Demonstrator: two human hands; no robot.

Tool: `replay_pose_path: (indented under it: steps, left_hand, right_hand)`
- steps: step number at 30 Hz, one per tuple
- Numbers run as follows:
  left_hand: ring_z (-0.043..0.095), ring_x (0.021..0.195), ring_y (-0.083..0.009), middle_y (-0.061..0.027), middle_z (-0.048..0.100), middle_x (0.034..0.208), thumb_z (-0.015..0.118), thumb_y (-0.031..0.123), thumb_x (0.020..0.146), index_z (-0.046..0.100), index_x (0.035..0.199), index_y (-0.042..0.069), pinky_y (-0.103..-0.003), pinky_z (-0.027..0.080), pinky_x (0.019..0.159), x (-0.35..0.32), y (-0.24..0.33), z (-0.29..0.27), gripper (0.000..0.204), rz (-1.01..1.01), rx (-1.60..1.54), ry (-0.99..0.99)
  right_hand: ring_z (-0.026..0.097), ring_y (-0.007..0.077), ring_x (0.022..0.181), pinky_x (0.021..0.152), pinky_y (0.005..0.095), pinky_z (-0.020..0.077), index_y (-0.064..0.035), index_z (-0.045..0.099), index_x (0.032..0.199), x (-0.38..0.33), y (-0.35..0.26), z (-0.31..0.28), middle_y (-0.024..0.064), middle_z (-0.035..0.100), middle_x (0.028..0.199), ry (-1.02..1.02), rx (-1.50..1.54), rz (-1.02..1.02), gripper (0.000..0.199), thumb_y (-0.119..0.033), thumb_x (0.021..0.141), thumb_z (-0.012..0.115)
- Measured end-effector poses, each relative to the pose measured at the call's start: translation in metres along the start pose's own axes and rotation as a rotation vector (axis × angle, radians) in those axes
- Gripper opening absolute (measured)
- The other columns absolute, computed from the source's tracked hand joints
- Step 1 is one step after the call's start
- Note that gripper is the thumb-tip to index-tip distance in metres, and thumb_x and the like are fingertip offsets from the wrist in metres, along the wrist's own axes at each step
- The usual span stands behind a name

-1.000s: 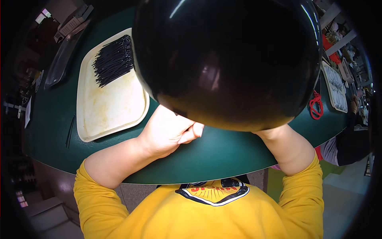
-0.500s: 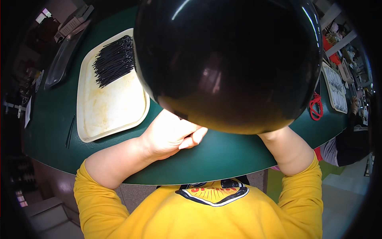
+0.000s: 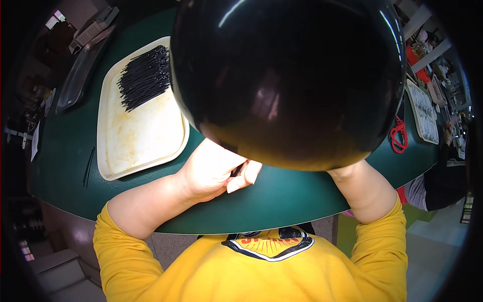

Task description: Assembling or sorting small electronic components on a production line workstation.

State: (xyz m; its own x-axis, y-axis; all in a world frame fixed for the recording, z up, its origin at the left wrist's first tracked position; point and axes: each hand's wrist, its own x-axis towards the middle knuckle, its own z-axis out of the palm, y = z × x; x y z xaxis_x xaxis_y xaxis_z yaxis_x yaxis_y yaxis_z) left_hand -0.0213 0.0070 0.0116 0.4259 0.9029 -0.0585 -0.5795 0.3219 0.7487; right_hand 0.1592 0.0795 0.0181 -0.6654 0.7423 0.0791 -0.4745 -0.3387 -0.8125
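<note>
A large glossy black dome [image 3: 287,85], perhaps a lamp head, fills the upper middle and covers much of what my hands do. At its lower left edge is my left hand [image 3: 214,168], closed with curled fingers. A dark sliver shows between the fingers, too small to name. Only the wrist and heel of my right hand [image 3: 346,172] come out under the dome's lower right edge, so its fingers are hidden. Left of my left hand lies a cream tray [image 3: 136,146] holding a heap of thin black strips [image 3: 145,78], perhaps wires or ties.
The green table [image 3: 261,201] curves along its front edge. A few loose black strips [image 3: 88,166] lie left of the tray. On the right are a red cord loop [image 3: 399,136] and a tray of small parts [image 3: 424,110]. Beyond it, a person's dark sleeve [image 3: 445,176] shows.
The fingertips of my left hand have shifted slightly down and apart, showing a dark gap between them. My right wrist has barely moved.
</note>
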Motion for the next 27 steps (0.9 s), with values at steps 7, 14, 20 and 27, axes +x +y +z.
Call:
replay_pose_path:
  steps: [7,14,20,27]
  left_hand:
    - [0.064,0.067,-0.0185,-0.0153,0.062,0.083,0.039,0.017,0.096,0.056,0.094,-0.005,-0.023,0.048,0.054,0.003,-0.003,0.014,0.028,-0.135,0.030,0.055]
    - [0.045,0.050,-0.0045,-0.0086,0.061,0.076,0.043,0.019,0.095,0.058,0.093,-0.001,-0.016,0.036,0.048,0.003,0.003,0.011,0.025,-0.248,0.204,-0.038]
    - [0.039,0.046,-0.0060,-0.0048,0.052,0.065,0.048,0.011,0.092,0.055,0.082,0.001,-0.018,0.031,0.043,0.001,0.003,0.012,0.016,-0.178,0.336,0.038]
    - [0.039,0.044,-0.0077,-0.0075,0.053,0.067,0.044,0.002,0.090,0.053,0.088,-0.001,-0.018,0.030,0.040,-0.001,0.002,0.009,0.009,-0.008,0.035,0.144]
  right_hand:
    - [0.058,0.0142,0.076,0.069,0.0227,0.0470,0.0017,0.056,0.102,0.009,0.011,-0.007,0.0080,0.060,0.087,-0.156,0.074,-0.129,0.018,-0.002,0.088,0.045]
    - [0.059,0.0130,0.076,0.065,0.0236,0.0489,0.0022,0.057,0.101,0.005,0.024,-0.038,0.0096,0.061,0.091,-0.135,-0.027,0.081,0.019,-0.007,0.084,0.057]
    - [0.058,0.0120,0.074,0.065,0.0244,0.0491,0.0034,0.058,0.098,0.013,0.005,0.000,0.0076,0.062,0.086,-0.204,-0.635,-0.297,0.020,-0.003,0.079,0.058]
    - [0.039,0.0038,0.055,0.047,0.0178,0.0297,-0.0030,0.051,0.081,0.006,-0.003,-0.014,-0.0005,0.047,0.067,-0.069,-0.071,0.005,0.002,-0.002,0.082,0.049]
